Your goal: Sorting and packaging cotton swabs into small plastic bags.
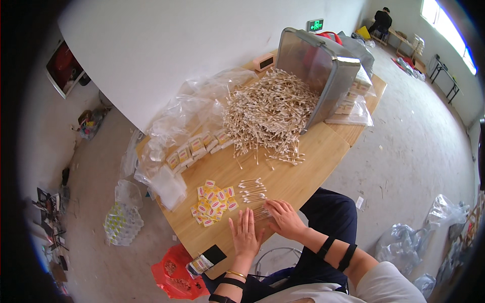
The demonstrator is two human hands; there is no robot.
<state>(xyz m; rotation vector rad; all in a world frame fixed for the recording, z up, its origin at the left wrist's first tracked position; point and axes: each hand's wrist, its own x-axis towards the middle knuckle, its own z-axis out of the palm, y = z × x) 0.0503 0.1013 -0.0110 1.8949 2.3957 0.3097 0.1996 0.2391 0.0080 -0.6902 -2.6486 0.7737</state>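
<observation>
A small row of cotton swabs (pixel 261 213) lies on the wooden table between my two hands. My left hand (pixel 246 235) rests at the row's left end, its fingers stretched out and thumb apart. Across from it, my right hand (pixel 286 218) touches the other end with its fingers extended and slightly bent. Just beyond is another row of cotton swabs (pixel 252 190), laid roughly side by side. Left of these lies a loose pile of small yellow-and-white printed cards (pixel 214 203). A large heap of cotton swabs (pixel 270 111) spills from a tipped grey plastic bin (pixel 326 76).
Small filled packs (pixel 197 146) line the table's left side beside clear plastic bags (pixel 177 116). A black flat object (pixel 214 255) lies at the near corner, above a red bag (pixel 174 275). Stacked packs (pixel 348 103) stand behind the bin. A person (pixel 382 21) sits far off.
</observation>
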